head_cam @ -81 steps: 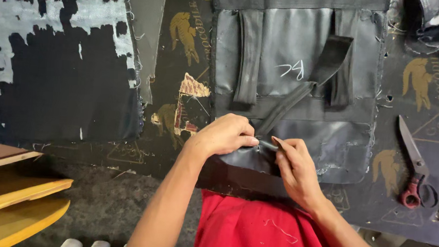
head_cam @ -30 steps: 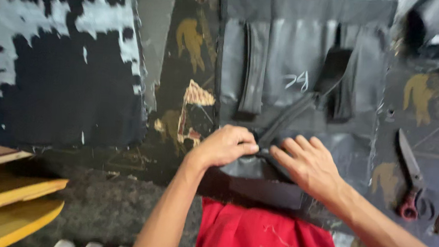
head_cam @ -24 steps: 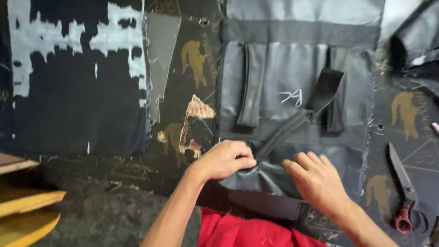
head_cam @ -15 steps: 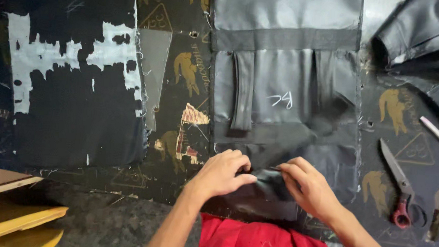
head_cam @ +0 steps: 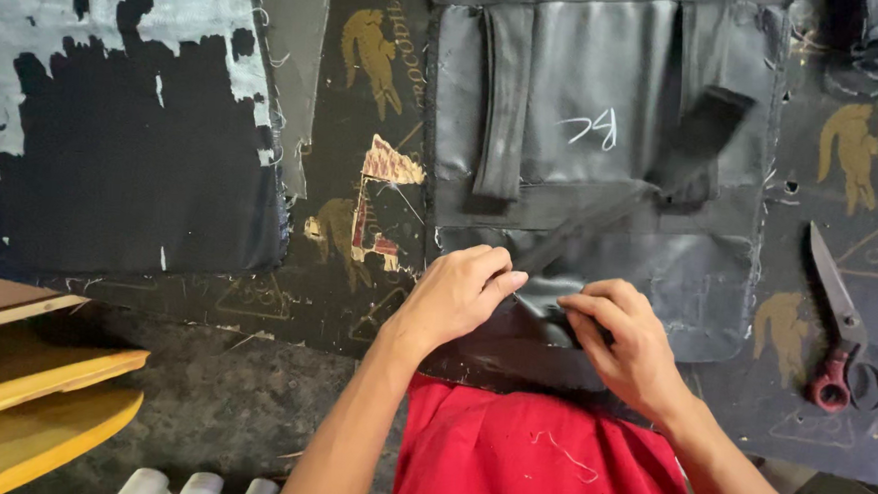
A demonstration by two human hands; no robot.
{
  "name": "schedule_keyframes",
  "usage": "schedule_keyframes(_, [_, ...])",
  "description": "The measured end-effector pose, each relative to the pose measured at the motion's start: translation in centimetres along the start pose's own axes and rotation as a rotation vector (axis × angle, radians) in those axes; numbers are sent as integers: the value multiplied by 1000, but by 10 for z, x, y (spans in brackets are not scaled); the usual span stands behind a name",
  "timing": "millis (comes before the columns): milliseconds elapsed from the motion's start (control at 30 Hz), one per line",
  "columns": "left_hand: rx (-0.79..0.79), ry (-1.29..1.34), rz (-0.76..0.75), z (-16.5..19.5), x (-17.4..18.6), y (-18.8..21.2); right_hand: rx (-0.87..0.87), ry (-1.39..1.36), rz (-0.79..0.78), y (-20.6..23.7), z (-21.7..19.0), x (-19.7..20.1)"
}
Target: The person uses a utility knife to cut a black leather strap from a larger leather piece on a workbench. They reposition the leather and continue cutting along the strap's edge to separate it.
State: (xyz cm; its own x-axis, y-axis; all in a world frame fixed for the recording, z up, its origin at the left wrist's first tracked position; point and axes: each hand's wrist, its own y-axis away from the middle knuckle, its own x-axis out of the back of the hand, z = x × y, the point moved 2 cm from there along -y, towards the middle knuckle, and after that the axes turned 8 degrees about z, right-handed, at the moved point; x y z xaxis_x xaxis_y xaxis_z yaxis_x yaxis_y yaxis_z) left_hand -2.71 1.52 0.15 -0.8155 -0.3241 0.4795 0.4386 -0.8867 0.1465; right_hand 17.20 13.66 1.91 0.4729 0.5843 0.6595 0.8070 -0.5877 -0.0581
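My left hand (head_cam: pixel 462 293) and right hand (head_cam: pixel 620 337) both pinch the folded near edge of the black leatherette panel (head_cam: pixel 603 175), which lies flat on the worktable (head_cam: pixel 356 303) before me. I judge the fold needs even finger pressure, with the loose strap (head_cam: pixel 653 178) kept clear of the crease.

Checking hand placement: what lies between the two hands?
In the head view, a fold of the black leather panel lies between left hand and right hand.
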Motion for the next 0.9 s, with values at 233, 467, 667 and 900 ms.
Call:
schedule_keyframes(233, [22, 55, 23, -8, 2, 0, -15, -3, -11, -7, 2, -7])
schedule_keyframes(467, [103, -54, -33, 5, 6, 2, -729, -676, 260, -2, 24, -24])
schedule_keyframes(667, [-101, -445, -135, 28, -22, -11, -588, -1217, 542, 0, 19, -27])
schedule_keyframes(900, [-51, -191, -23, 16, -19, -39, -633, -1257, 589, 1, 11, -27])
